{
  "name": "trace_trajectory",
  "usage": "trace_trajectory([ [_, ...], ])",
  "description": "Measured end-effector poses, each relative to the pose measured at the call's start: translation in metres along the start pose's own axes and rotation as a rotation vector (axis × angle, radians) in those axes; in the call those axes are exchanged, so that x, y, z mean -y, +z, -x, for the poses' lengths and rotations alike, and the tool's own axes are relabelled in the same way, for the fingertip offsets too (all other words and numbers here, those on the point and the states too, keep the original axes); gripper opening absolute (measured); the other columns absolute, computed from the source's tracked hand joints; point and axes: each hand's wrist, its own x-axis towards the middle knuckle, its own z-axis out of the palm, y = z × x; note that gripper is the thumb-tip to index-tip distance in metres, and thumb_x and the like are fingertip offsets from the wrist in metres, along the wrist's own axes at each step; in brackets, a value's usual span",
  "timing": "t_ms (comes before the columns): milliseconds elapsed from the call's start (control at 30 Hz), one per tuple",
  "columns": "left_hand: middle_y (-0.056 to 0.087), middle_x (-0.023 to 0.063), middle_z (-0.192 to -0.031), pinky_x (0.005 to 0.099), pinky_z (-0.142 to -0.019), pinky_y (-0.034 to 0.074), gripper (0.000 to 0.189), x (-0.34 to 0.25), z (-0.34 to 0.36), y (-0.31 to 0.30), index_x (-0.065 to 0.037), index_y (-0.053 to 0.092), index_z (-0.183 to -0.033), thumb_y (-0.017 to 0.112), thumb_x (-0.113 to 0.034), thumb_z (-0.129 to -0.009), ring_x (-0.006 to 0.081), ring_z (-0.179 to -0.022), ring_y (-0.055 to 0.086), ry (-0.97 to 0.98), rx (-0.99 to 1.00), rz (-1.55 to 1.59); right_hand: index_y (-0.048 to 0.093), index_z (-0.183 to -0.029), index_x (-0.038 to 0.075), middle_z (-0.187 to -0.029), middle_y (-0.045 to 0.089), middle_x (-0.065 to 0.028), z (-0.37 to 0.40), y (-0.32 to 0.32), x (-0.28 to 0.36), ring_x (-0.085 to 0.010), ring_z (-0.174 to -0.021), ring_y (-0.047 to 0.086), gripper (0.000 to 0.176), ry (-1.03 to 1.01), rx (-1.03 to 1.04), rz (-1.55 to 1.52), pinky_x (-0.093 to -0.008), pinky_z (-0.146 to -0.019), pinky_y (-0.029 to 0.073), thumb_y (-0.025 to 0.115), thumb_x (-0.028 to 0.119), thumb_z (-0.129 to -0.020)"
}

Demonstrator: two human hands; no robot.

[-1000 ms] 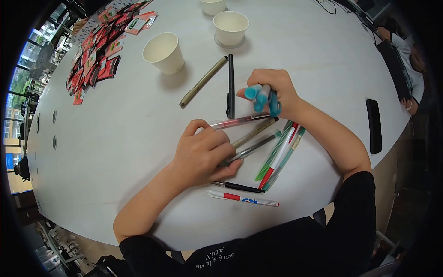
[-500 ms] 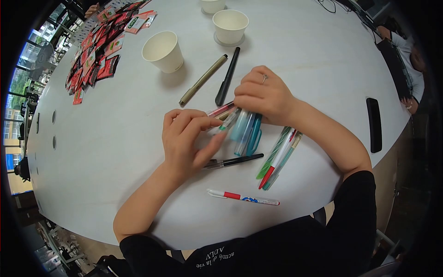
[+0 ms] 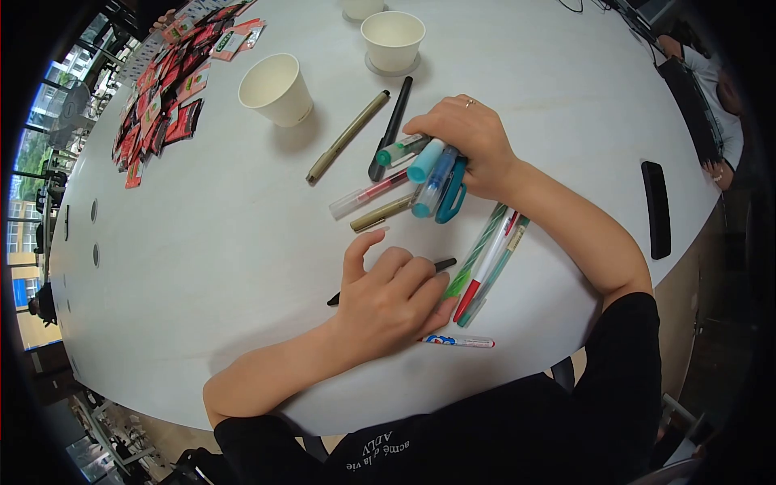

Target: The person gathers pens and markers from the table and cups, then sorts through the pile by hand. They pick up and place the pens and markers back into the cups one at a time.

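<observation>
My right hand (image 3: 477,145) is wrapped around a bundle of several pens, their ends pointing toward me. In it are a green-ended clear pen (image 3: 402,151), a light-blue-capped pen (image 3: 426,162), a clear blue pen (image 3: 436,184) and a teal-capped pen (image 3: 453,191). My left hand (image 3: 392,295) is low over the table with fingers bent and apart, little finger raised. Its thumb is near a white pen with a red end (image 3: 461,341), whose left part is hidden beneath the hand. It also covers the middle of a black pen (image 3: 446,264).
Close by lie a red clear-capped pen (image 3: 372,191), two beige pens, one of them longer (image 3: 347,137), a black marker (image 3: 392,129) and green and red pens (image 3: 485,267). Beyond stand paper cups (image 3: 276,90) and red sachets (image 3: 166,97). Another person sits at the right.
My left hand has moved away from the bundle, down and right toward the red-ended white pen. My right hand has tilted the bundle so the pen ends face me.
</observation>
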Motion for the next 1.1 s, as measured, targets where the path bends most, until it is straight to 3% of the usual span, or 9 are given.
trace_trajectory([
  [100,0.055,-0.0058,-0.070,0.0452,-0.098,0.030,0.017,0.000,0.001,0.004,-0.015,0.067,-0.077,0.076,-0.027,-0.068,0.0126,-0.068,0.053,0.010,-0.023,-0.039,0.063,-0.093,0.012,-0.070,0.059,-0.0034,-0.003,-0.001,0.003,-0.0244,-0.066,0.057,0.037,0.042,-0.023,-0.042,-0.0339,-0.062,0.043,0.066,-0.002,-0.058],
  [300,0.055,-0.0017,-0.070,0.0443,-0.095,0.031,0.013,0.026,-0.003,-0.005,-0.012,0.065,-0.076,0.074,-0.016,-0.067,0.0158,-0.065,0.053,-0.094,-0.086,0.027,0.065,-0.092,0.012,-0.071,0.059,-0.0037,-0.007,-0.011,0.009,-0.0238,-0.067,0.058,0.034,-0.025,0.058,-0.186,-0.0328,-0.064,0.044,0.068,0.003,-0.060],
  [433,0.056,-0.0022,-0.069,0.0398,-0.091,0.030,0.011,0.045,-0.006,-0.014,-0.012,0.062,-0.071,0.072,-0.014,-0.069,0.0144,-0.065,0.054,-0.286,-0.159,0.159,0.066,-0.090,0.014,-0.078,0.060,0.0001,-0.003,-0.006,0.013,-0.0162,-0.069,0.058,0.026,-0.261,0.075,-0.077,-0.0298,-0.065,0.045,0.070,0.014,-0.064],
  [533,0.056,-0.0021,-0.069,0.0387,-0.091,0.029,0.011,0.050,-0.002,-0.012,-0.011,0.061,-0.071,0.072,-0.012,-0.071,0.0133,-0.063,0.053,-0.262,-0.213,0.208,0.067,-0.090,0.015,-0.079,0.060,0.0016,-0.005,-0.002,0.018,-0.0140,-0.070,0.058,0.024,-0.311,0.030,-0.013,-0.0278,-0.067,0.045,0.068,0.016,-0.067],
  [633,0.057,-0.0024,-0.069,0.0386,-0.091,0.029,0.010,0.048,-0.003,-0.014,-0.011,0.061,-0.070,0.071,-0.010,-0.071,0.0119,-0.062,0.052,-0.292,-0.232,0.247,0.067,-0.090,0.009,-0.085,0.062,-0.0043,-0.002,-0.001,0.010,-0.0189,-0.068,0.054,0.028,-0.316,0.070,-0.090,-0.0311,-0.066,0.044,0.071,0.014,-0.063],
  [733,0.057,-0.0019,-0.071,0.0382,-0.091,0.028,0.010,0.055,-0.001,-0.012,-0.011,0.062,-0.074,0.071,-0.010,-0.073,0.0114,-0.063,0.052,-0.287,-0.271,0.280,0.061,-0.080,0.013,-0.078,0.059,0.0032,-0.001,0.004,0.012,-0.0132,-0.069,0.057,0.015,-0.385,0.043,0.040,-0.0273,-0.067,0.044,0.066,0.015,-0.066],
  [833,0.057,-0.0008,-0.073,0.0391,-0.092,0.028,0.013,0.049,-0.003,-0.011,-0.012,0.062,-0.080,0.073,-0.016,-0.074,0.0115,-0.062,0.051,-0.291,-0.332,0.289,0.057,-0.075,0.013,-0.073,0.058,0.0028,0.001,0.003,0.009,-0.0150,-0.065,0.055,0.017,-0.281,0.047,0.052,-0.0286,-0.063,0.044,0.071,0.016,-0.065],
  [967,0.057,-0.0012,-0.078,0.0429,-0.094,0.028,0.027,0.036,0.001,-0.013,-0.015,0.063,-0.084,0.077,-0.034,-0.070,0.0112,-0.070,0.052,-0.110,-0.446,0.224,0.055,-0.073,0.013,-0.065,0.054,0.0017,-0.002,0.001,0.005,-0.0174,-0.059,0.052,0.025,-0.157,-0.078,-0.004,-0.0296,-0.057,0.040,0.078,0.018,-0.066],
  [1100,0.056,-0.0024,-0.082,0.0481,-0.100,0.026,0.027,-0.001,0.007,-0.010,-0.015,0.062,-0.079,0.075,-0.038,-0.071,0.0125,-0.076,0.053,0.100,-0.143,0.122,0.051,-0.070,0.012,-0.059,0.050,0.0004,-0.004,0.002,0.003,-0.0183,-0.053,0.049,0.032,-0.109,-0.130,-0.004,-0.0292,-0.053,0.036,0.083,0.018,-0.068],
])
